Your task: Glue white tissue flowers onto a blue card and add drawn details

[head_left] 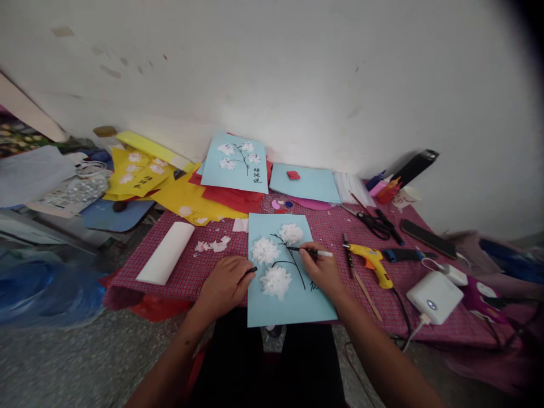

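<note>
On the near part of the table lies a light blue sheet [267, 314] with white paper flowers [275, 281] and black drawn stems. My right hand [322, 272] rests over its right side, fingers closed round a marker [323, 253] whose tip is at the upper stem. Some black characters by that hand are partly covered. My left hand [225, 283] lies at the sheet's left edge and pinches a small black pen cap [251, 270]. Behind this sheet stands a similar blue card [212, 175] with white flowers, a black branch and characters.
A roll of white paper [165, 255] and torn paper scraps [212, 245] lie left. Rightward are a yellow glue gun [369, 262], scissors [374, 224], a wooden stick [368, 296] and a white power bank [434, 296] with cables. Yellow sheets [182, 195] lie behind.
</note>
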The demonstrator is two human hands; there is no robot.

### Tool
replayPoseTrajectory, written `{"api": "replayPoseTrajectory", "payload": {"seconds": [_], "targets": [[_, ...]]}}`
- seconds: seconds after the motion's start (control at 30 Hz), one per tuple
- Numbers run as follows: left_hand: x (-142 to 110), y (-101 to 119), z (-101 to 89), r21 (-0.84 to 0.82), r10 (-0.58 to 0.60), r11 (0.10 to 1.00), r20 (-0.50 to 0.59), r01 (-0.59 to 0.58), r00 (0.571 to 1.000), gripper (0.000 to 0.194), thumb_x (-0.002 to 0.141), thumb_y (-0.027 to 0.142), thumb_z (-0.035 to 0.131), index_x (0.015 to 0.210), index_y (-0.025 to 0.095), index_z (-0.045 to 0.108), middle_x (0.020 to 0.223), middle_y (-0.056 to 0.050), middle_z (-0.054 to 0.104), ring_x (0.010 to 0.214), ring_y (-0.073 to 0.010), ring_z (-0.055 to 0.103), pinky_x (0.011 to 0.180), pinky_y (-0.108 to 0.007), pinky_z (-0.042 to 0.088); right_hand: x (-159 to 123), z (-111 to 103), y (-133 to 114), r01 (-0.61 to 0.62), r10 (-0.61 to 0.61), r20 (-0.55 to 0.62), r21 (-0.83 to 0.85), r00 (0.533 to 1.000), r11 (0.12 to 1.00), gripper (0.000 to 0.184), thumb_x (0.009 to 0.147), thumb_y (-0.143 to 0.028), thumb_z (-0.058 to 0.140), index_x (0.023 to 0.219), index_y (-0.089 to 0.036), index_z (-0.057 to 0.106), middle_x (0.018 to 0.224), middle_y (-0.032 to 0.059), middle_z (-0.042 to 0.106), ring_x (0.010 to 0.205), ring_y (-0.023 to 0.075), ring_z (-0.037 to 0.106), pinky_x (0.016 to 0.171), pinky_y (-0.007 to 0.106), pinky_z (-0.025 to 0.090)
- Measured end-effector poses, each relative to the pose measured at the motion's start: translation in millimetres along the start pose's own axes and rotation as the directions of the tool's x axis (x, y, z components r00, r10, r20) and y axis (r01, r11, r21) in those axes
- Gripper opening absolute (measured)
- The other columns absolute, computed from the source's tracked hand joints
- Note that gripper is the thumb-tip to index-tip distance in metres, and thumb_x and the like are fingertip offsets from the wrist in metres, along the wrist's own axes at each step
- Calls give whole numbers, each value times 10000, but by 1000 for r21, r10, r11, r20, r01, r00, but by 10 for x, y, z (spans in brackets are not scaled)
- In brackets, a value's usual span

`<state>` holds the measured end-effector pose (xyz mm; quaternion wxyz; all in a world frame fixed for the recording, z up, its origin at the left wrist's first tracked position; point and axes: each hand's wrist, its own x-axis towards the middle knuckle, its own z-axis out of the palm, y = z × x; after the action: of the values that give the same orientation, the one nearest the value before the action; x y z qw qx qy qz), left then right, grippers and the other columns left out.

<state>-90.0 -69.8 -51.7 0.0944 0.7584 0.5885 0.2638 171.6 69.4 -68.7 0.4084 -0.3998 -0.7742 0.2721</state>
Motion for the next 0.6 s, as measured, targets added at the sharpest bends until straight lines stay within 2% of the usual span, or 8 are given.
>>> {"api": "replayPoseTrajectory", "payload": {"seconds": [0.2,0.4,0.6], "targets": [[6,3,0,-10,-9,1000,-12,9,1000,211,990,296,479,1131,214,613,1121,-57,701,1079,-239,615,974,-451,463,5,10,-3,-8,8,7,8,1000,1000,138,892,-317,584,946,-230,677,848,35,715,771,206,674,709,333,558],[0,13,-11,-4,-7,1000,-10,7,1000,206,990,300,484,1127,211,611,1126,-61,700,1082,-242,613,977,-445,459,7,-14,-33,-18,18,-20,-2,1000,1000,124,890,-294,563,867,-217,657,787,33,685,726,202,653,682,330,542],[2,6,-1,1,-5,1000,-14,5,1000,213,991,298,482,1129,205,614,1123,-64,701,1077,-242,618,971,-447,464,2,13,-2,-19,19,8,4,1000,1000,146,895,-314,582,956,-223,679,851,42,715,756,204,675,683,326,556]]}}
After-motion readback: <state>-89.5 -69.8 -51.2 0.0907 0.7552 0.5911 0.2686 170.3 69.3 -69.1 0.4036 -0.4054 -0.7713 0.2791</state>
